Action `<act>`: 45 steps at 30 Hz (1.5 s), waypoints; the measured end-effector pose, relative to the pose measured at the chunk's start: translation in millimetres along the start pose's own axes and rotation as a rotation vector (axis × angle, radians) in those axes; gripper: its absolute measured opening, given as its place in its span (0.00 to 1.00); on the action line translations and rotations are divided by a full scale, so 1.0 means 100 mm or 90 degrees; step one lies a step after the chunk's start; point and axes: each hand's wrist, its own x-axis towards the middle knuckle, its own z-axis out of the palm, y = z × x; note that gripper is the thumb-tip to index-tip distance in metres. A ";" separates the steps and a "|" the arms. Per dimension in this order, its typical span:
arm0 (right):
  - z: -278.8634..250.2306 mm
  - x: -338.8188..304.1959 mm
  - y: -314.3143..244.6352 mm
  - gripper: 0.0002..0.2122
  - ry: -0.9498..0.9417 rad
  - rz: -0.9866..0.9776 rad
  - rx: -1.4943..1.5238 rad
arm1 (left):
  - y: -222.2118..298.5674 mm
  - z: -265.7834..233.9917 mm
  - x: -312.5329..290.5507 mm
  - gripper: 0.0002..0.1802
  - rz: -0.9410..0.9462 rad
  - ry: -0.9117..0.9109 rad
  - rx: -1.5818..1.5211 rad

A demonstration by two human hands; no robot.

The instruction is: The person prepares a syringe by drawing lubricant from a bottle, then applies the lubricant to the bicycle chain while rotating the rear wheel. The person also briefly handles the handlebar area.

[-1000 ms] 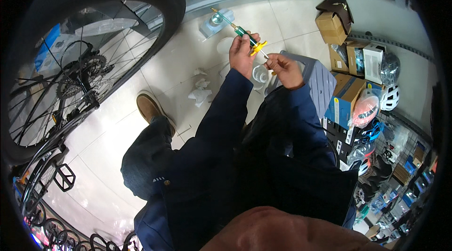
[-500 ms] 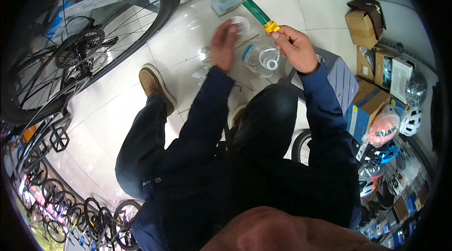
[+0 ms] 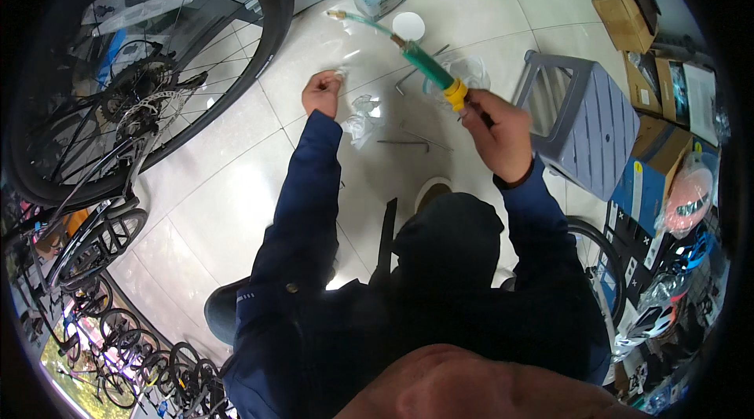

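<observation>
Left hand (image 3: 322, 94) now nearer wheel (image 3: 279, 26), right gripping syringe (image 3: 429, 69)

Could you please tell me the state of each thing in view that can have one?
Green syringe, held
Right hand, closed on the syringe
Left hand, fingers curled, contents unclear
White wad, crumpled on the floor
L-shaped key, lying on the floor
Pink helmet, wrapped in plastic
Bicycle tyre, mounted
</observation>
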 end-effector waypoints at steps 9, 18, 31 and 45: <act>0.83 -0.59 0.25 0.10 -0.010 -0.015 0.021 | 1.30 -0.18 -0.96 0.07 -0.093 -0.146 -0.680; 0.94 -0.82 0.16 0.10 0.041 -0.045 -0.003 | 1.42 -0.36 -1.07 0.09 -0.035 -0.174 -0.682; 1.26 -1.23 0.84 0.07 0.093 0.137 0.108 | -0.12 -0.50 -0.41 0.13 0.113 -0.027 0.302; 1.35 -1.38 0.99 0.09 0.073 0.171 0.157 | 0.15 0.04 -0.47 0.12 0.321 -0.085 0.282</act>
